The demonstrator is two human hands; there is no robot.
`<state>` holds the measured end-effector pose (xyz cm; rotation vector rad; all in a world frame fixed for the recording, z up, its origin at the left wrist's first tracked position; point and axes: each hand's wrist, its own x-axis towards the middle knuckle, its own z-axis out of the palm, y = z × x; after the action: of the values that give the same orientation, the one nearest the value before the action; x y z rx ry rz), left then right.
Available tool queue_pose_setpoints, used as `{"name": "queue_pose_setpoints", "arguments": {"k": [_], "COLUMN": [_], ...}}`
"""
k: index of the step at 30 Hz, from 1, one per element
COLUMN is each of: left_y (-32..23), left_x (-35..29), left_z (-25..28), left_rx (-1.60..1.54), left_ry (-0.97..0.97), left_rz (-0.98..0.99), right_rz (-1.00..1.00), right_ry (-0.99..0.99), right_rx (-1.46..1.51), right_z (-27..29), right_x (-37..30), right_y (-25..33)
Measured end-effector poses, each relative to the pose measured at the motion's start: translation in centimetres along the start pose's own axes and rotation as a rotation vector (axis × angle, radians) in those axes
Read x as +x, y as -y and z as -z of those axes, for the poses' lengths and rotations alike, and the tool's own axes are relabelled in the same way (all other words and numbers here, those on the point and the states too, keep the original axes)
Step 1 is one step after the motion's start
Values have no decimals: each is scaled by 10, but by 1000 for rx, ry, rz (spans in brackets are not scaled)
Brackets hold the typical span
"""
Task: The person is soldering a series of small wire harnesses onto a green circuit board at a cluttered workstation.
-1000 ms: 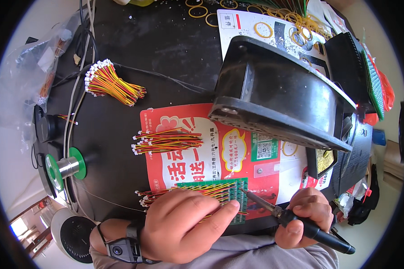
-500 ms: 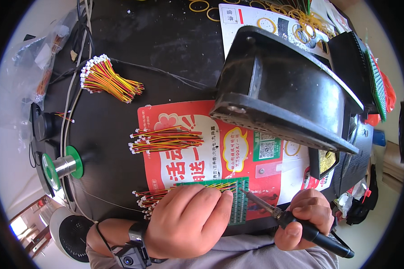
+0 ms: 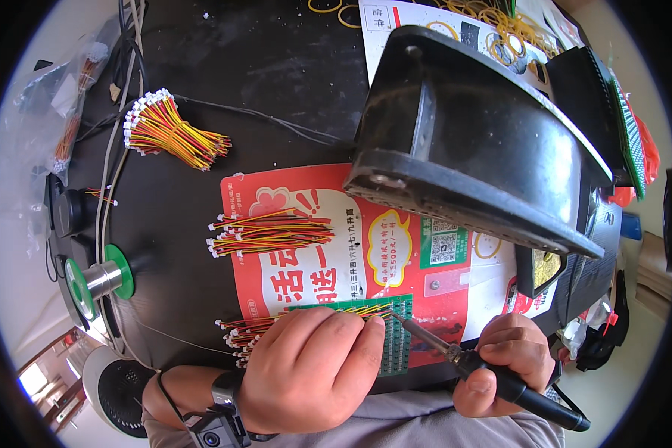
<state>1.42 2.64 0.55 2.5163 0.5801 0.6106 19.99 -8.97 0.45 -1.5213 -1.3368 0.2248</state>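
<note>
My left hand (image 3: 313,369) is closed, knuckles up, over a green circuit board (image 3: 397,351). Its fingertips are turned down and hidden, so what they pinch cannot be seen. Red, yellow and black wires with white connectors (image 3: 239,332) stick out to its left, and their other ends lie on the board. My right hand (image 3: 511,366) grips a soldering iron (image 3: 504,384) by its black handle. The iron's tip points left and is at the wire ends, close to my left fingertips. From a solder spool (image 3: 104,282) with green flanges, a thin strand runs toward my left hand.
Loose wires (image 3: 276,233) lie on a red and white printed sheet (image 3: 425,299). Farther left is a banded wire bundle (image 3: 175,131). A large black fan-like housing (image 3: 470,142) stands beyond my right hand, near a holder with yellow filling (image 3: 546,269). Rubber bands (image 3: 500,37) lie behind.
The whole view has shifted slightly. The iron's tip is marginally closer to the wire ends. Both hands keep their grip and nearly the same place.
</note>
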Motion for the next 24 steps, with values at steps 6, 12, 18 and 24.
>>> {"name": "queue_pose_setpoints", "arguments": {"k": [6,12,18,24], "left_y": [1,1,1,0], "left_x": [1,1,2,1], "left_z": [-2,-3,-3,-2], "left_rx": [11,-7,-7,3], "left_ry": [8,-15,-12,-9], "left_rz": [-3,-12,-14,-18], "right_rz": [-8,-16,-21,-27], "right_ry": [-9,-75,-41,-5], "right_rx": [-7,-2,8,-1], "right_z": [-1,-4,-1,0], "right_x": [0,-2,-1,0], "right_y": [0,0,0,1]}}
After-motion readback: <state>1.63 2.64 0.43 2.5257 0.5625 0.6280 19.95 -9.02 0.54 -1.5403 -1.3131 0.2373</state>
